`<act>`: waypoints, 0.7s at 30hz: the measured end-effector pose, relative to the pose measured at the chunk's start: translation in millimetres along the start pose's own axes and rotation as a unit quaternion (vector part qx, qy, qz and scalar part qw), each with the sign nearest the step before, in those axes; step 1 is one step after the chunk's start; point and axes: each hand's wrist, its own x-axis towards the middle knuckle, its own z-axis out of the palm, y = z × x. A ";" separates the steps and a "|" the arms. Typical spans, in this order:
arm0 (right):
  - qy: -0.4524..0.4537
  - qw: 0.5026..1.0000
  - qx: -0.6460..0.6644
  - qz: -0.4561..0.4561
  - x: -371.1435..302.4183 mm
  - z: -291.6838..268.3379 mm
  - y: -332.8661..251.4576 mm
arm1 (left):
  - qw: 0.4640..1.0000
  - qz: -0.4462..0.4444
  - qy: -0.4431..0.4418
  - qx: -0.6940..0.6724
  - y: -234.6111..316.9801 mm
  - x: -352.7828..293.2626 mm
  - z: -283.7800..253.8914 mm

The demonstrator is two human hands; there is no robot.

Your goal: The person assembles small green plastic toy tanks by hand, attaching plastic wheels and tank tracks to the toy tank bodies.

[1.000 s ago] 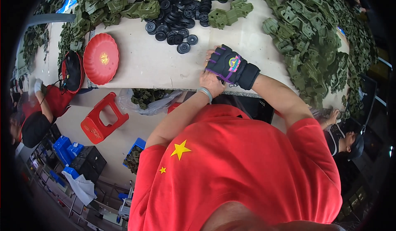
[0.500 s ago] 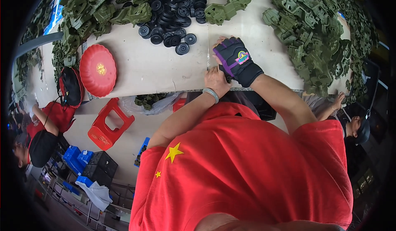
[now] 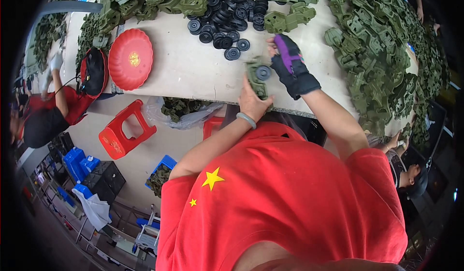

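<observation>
My left hand (image 3: 253,101) grips an olive-green toy vehicle body (image 3: 255,73) at the table's near edge. A black wheel (image 3: 263,73) sits on the side of that body. To the right of it, my right hand (image 3: 289,65) wears a black and purple fingerless glove. Its bare fingertips point up and left, loosely bent and apart from the toy, and I see nothing in them. Just beyond the hands lies a heap of loose black wheels (image 3: 226,22). Another green vehicle body (image 3: 289,18) rests beside that heap.
Piles of green vehicle parts cover the table's far left (image 3: 140,0) and right side (image 3: 367,63). A red scalloped plate (image 3: 130,58) lies at left, near a black and red bag (image 3: 94,73). A red stool (image 3: 126,130) stands below. People work at both sides.
My right hand has come off the toy and turned onto its side, a little up and right. The vehicle body in my left hand, covered before, now shows with its wheel.
</observation>
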 end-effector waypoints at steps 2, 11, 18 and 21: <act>-0.080 0.990 -0.047 -0.108 16.7 10.1 -11.0 | 0.970 -0.025 0.034 -0.240 -33.5 7.2 8.1; -0.164 0.951 -0.198 -0.175 44.4 26.5 3.6 | 0.989 -0.050 0.111 -0.080 -47.2 -10.2 -33.2; -0.199 0.933 -0.266 -0.140 -19.1 -41.9 24.7 | 0.782 0.411 -0.120 0.454 12.0 48.1 -87.8; -0.198 0.942 -0.252 -0.096 -37.7 -57.3 30.5 | 0.726 0.474 -0.155 0.473 18.9 68.7 -76.3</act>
